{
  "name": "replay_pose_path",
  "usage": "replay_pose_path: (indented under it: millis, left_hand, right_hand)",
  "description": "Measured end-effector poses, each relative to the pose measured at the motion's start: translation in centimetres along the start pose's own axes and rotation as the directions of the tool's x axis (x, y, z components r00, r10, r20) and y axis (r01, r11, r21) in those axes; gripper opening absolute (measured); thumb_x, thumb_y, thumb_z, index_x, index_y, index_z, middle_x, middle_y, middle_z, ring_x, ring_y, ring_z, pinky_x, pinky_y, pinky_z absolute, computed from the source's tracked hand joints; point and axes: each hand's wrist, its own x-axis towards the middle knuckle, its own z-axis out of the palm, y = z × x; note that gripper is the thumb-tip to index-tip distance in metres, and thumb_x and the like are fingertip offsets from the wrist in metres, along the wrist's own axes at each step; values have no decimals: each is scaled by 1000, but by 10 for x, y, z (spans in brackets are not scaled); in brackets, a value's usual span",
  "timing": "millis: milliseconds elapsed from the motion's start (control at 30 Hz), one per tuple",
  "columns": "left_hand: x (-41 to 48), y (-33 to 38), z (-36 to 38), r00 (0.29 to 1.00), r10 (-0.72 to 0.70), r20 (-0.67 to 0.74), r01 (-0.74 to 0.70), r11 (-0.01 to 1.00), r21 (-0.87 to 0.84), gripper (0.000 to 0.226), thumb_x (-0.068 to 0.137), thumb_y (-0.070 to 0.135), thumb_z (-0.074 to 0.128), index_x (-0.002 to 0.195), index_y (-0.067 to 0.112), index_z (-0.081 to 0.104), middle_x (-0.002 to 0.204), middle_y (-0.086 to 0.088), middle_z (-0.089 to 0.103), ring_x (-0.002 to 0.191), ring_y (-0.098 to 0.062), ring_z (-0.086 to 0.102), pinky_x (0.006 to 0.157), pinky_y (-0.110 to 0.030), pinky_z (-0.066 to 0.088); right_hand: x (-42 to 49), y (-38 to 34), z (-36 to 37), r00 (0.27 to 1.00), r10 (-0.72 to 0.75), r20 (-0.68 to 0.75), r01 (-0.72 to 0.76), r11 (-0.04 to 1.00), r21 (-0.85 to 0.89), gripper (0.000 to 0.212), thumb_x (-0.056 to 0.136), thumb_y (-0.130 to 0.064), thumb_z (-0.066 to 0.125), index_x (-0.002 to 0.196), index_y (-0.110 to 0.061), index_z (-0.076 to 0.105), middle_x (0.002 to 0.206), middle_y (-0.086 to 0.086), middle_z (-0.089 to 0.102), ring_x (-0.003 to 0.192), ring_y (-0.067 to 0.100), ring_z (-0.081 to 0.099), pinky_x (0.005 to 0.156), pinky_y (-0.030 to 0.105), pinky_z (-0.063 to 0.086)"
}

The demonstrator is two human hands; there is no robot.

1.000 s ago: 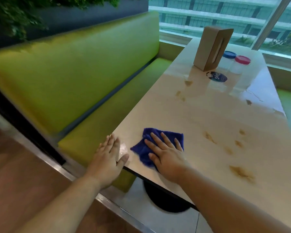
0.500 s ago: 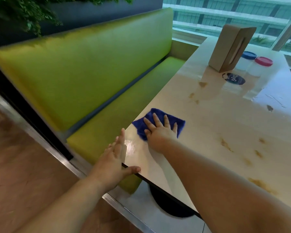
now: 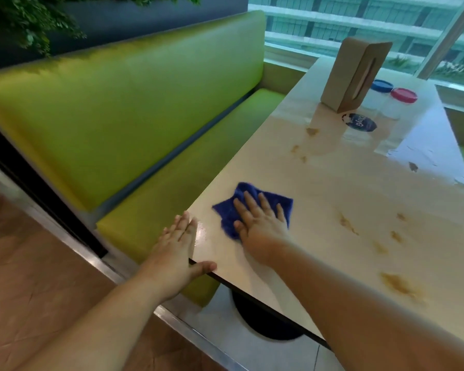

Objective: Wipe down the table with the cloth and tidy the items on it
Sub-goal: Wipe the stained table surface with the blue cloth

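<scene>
A blue cloth [image 3: 272, 200] lies flat on the beige table [image 3: 332, 188] near its left edge. My right hand [image 3: 260, 226] presses flat on the cloth with fingers spread. My left hand [image 3: 176, 250] rests on the table's near left corner, fingers along the edge and thumb along the front edge, holding nothing. Brown stains [image 3: 398, 285] mark the table to the right of the cloth, with more stains [image 3: 311, 132] farther away. At the far end stand a brown tissue box [image 3: 352, 73], a blue-lidded jar [image 3: 382, 87] and a red-lidded jar [image 3: 403, 96], beside a dark round sticker [image 3: 359, 122].
A green upholstered bench [image 3: 123, 108] runs along the table's left side. A black round table base [image 3: 265, 319] shows under the near edge. Windows lie beyond the far end, plants hang at the top left, and brown floor fills the lower left.
My right hand slid the cloth away from the near edge along the table's left side, then drew back a little. My left hand stayed on the near corner.
</scene>
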Motion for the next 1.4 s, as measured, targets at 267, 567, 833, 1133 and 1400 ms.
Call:
replay_pose_path:
  millis: [267,567,833,1133,1400]
  left_hand:
    - [-2,10,-6,998,-38,42,36,998,47,105,75,71,38,147,13,-13,155,-2,-22,143,-13,-18,115,-29,-7]
    - [6,19,-9,997,-77,23,74,994,85,101,78,63,54,150,11,6,159,-5,-3,147,-19,-2,118,-32,6]
    - [23,98,24,994,109,25,-111,983,144,90,84,63,47,150,16,6,160,-4,-1,147,-21,-2,119,-36,9]
    - [19,103,37,986,128,107,-149,964,221,92,80,73,20,149,19,-8,158,-4,-16,146,-21,-11,120,-36,1]
    - [21,105,38,986,128,108,-151,958,242,99,71,75,15,150,18,-5,159,-6,-12,146,-23,-9,119,-37,2]
  right_hand:
    - [-60,63,0,986,162,31,-163,986,40,54,100,-50,16,149,-39,-5,156,-16,-17,144,13,-20,117,45,-12]
    - [-151,82,16,998,-9,-58,18,990,142,78,77,-59,-10,149,-40,11,155,-23,-3,138,-1,-17,118,31,-9]
    - [-183,90,16,997,-56,-50,66,974,216,71,84,-63,1,148,-41,20,155,-24,5,140,-3,-11,117,27,-9]
    - [-212,113,22,994,18,-111,11,966,258,57,90,-50,15,145,-43,27,152,-29,10,144,-3,0,119,29,-2]
    - [-267,167,28,900,295,-322,-142,895,422,37,93,-42,43,128,-41,55,140,-30,41,134,-14,24,116,28,24]
